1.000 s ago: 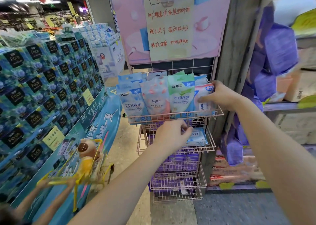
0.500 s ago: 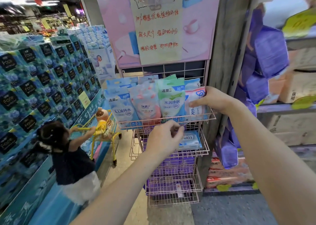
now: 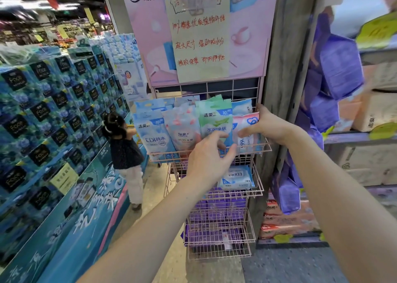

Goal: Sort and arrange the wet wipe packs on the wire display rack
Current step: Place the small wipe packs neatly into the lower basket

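From my remote seat the risk is plain: the pink wire display rack has only a low front rail on its top basket, and the standing packs lean on each other, so a hasty tug could tip the row forward over that rail. My right hand pinches the pink-and-white soft plastic wet wipe pack at the right end of that basket, thumb on its face and fingers wrapped behind. It sits just beside the green-and-white upright pack. If I lift the pink-and-white pack while the two films cling, I judge the green one would follow it out. My left hand hovers before the green pack's lower corner, fingers loosely spread with thumb and forefinger apart, gripping nothing; I cannot tell whether the tips touch the film. A small child in a dark top stands near the rack's left side, so a dropped pack might land close by. The blue-and-white pack and the pink-speckled pack stand with long axes vertical, faces toward me. The held pack's print runs sideways, so I judge it turned a quarter against its neighbours; my hand hides too much to fix its long axis.
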A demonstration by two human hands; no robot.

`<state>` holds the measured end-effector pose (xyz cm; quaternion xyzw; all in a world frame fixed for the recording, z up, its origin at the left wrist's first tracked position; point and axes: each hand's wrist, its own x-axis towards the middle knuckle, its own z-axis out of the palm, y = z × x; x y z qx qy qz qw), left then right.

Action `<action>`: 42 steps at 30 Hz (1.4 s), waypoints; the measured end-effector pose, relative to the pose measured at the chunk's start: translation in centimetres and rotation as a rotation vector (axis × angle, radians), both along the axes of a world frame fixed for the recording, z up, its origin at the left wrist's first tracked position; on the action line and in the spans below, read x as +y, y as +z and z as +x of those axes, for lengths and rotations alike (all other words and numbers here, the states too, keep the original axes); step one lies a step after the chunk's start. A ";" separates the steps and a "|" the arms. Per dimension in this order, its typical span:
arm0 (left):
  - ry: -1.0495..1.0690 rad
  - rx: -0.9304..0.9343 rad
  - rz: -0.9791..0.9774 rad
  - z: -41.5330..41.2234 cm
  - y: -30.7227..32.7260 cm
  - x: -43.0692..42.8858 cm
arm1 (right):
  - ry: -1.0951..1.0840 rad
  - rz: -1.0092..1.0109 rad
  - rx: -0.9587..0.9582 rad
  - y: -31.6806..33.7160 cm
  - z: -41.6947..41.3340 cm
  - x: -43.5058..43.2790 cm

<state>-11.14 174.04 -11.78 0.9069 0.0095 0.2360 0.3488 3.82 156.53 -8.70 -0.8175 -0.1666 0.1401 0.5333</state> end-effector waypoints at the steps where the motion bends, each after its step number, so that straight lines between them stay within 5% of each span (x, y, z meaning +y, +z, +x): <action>1: 0.008 -0.004 0.006 0.0 0.1 0.0 | 0.014 -0.012 -0.004 0.0 0.3 -0.1; 13: 0.023 -0.003 0.034 0.6 -0.2 -0.2 | -0.051 0.001 -0.102 -0.5 -0.8 -0.1; 25: 0.027 -0.002 0.054 0.5 -0.6 -0.3 | 0.139 0.006 -0.016 0.8 -0.6 0.4; 42: 0.014 -0.003 0.008 0.5 -1.0 -0.5 | -0.103 0.351 -0.222 0.1 -1.1 -0.3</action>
